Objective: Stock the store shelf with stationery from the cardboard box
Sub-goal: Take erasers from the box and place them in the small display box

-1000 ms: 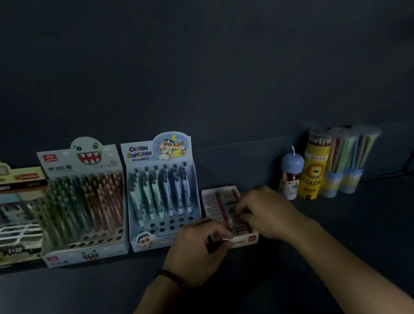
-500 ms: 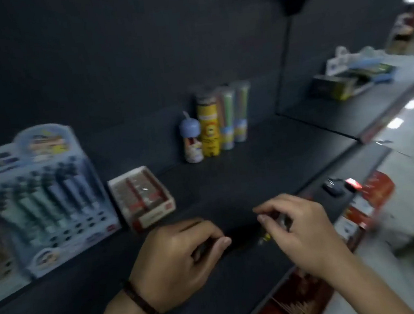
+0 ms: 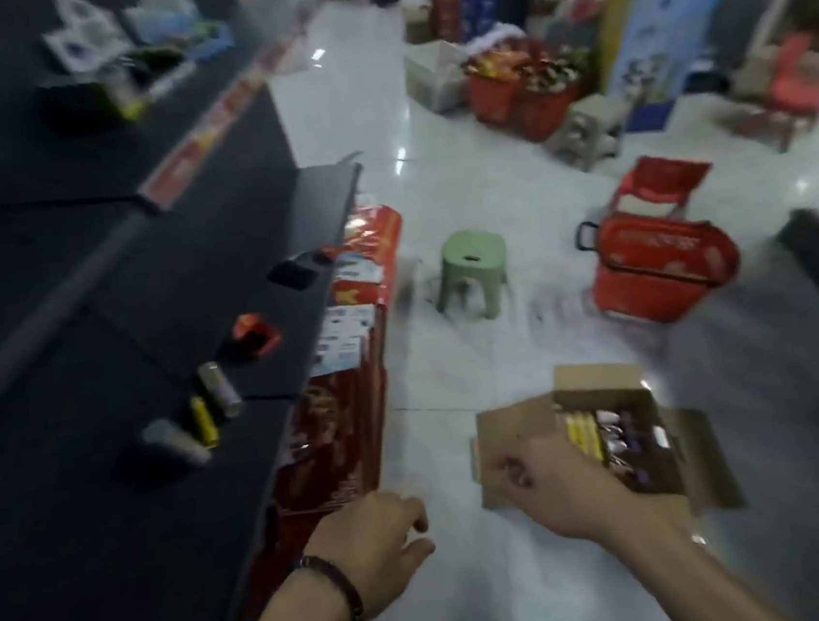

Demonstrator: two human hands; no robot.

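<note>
Open brown cardboard box [image 3: 597, 384] on the white tiled floor [image 3: 452, 356], off the dark shelf's [image 3: 91, 520] front edge; left hand [image 3: 371, 542] loose, empty; right hand [image 3: 557, 482] curled over box's near flap, hold unclear (blur); advice: reach past flap, grip one pack squarely.

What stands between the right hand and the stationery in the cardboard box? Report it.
Nothing visible. The right hand is over the open cardboard box; its flaps are folded outward and the stationery inside lies uncovered.
</note>
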